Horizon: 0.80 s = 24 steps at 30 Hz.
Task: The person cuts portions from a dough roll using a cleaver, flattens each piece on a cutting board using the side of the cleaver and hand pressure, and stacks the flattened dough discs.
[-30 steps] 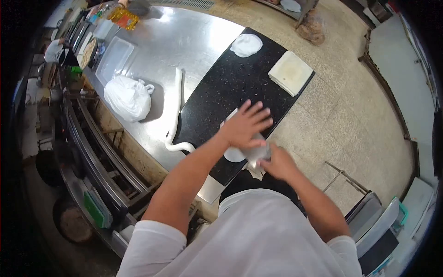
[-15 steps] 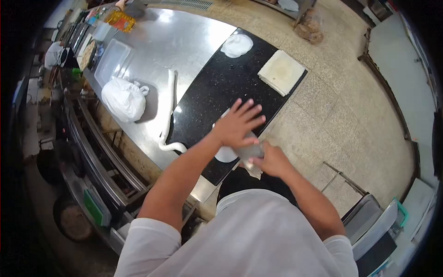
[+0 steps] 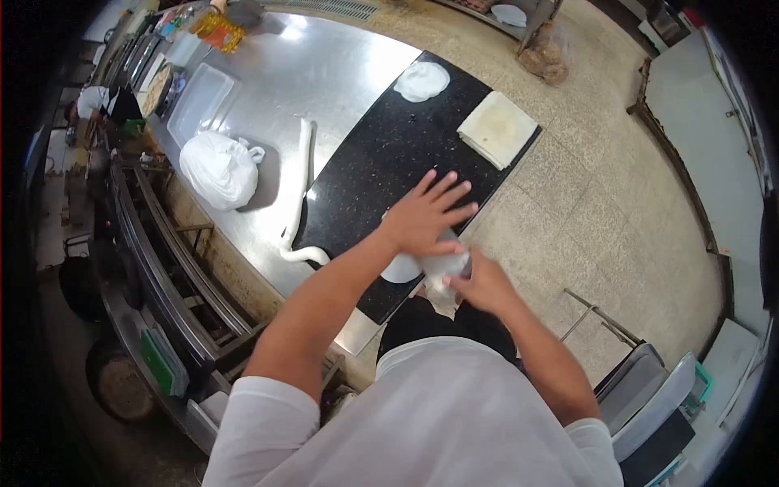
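Fingers splayed, the left hand (image 3: 425, 217) is over the black slab (image 3: 389, 154), apart from the right hand (image 3: 488, 282), which is clamped on a blurred greyish object (image 3: 444, 266) at the slab's edge; whether the left thumb touches it is hard to tell. Beside the left wrist lies a white disc (image 3: 400, 269); farther out, a long white strip (image 3: 300, 191) and folded cloth (image 3: 500, 127).

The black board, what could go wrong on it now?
The square white stack sits right at the edge of the black board, so a nudge might tip it onto the floor. The right hand holds a blurry grey thing close to the left hand, which it might bump.
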{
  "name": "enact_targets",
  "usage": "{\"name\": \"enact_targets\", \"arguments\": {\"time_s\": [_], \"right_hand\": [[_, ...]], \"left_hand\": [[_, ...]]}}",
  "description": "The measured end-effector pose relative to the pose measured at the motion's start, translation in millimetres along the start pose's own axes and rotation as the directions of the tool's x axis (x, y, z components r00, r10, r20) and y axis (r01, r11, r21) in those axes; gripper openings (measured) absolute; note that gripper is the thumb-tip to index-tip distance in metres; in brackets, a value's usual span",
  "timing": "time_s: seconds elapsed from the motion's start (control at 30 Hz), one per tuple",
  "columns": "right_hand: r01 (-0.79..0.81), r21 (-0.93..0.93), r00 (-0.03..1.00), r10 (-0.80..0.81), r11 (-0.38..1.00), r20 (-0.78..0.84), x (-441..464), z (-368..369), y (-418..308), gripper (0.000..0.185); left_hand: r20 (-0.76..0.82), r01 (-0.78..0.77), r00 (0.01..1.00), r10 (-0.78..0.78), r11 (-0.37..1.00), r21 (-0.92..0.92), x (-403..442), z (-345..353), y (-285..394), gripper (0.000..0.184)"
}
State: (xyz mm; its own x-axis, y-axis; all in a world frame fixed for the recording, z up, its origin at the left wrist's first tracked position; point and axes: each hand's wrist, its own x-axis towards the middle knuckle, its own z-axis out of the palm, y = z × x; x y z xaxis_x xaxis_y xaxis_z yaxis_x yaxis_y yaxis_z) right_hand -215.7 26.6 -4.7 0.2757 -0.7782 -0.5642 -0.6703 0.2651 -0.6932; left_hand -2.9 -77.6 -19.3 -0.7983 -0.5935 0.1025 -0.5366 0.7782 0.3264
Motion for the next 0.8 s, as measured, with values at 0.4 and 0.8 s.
{"name": "enact_targets", "arguments": {"time_s": [0.4, 0.8], "right_hand": [[-0.115, -0.329, 0.989, 0.076, 0.937, -0.13, 16.8, -11.3, -41.0, 0.066], [-0.203, -0.111, 0.979, 0.2, 0.973, -0.032, -7.6, 19.4, -25.5, 0.064]], "left_hand": [[-0.048, -0.089, 0.994, 0.094, 0.992, 0.093, -0.3, -2.8, -31.6, 0.075], [0.009, -0.246, 0.969, 0.246, 0.969, 0.016, -24.2, 10.1, -17.7, 0.071]]}}
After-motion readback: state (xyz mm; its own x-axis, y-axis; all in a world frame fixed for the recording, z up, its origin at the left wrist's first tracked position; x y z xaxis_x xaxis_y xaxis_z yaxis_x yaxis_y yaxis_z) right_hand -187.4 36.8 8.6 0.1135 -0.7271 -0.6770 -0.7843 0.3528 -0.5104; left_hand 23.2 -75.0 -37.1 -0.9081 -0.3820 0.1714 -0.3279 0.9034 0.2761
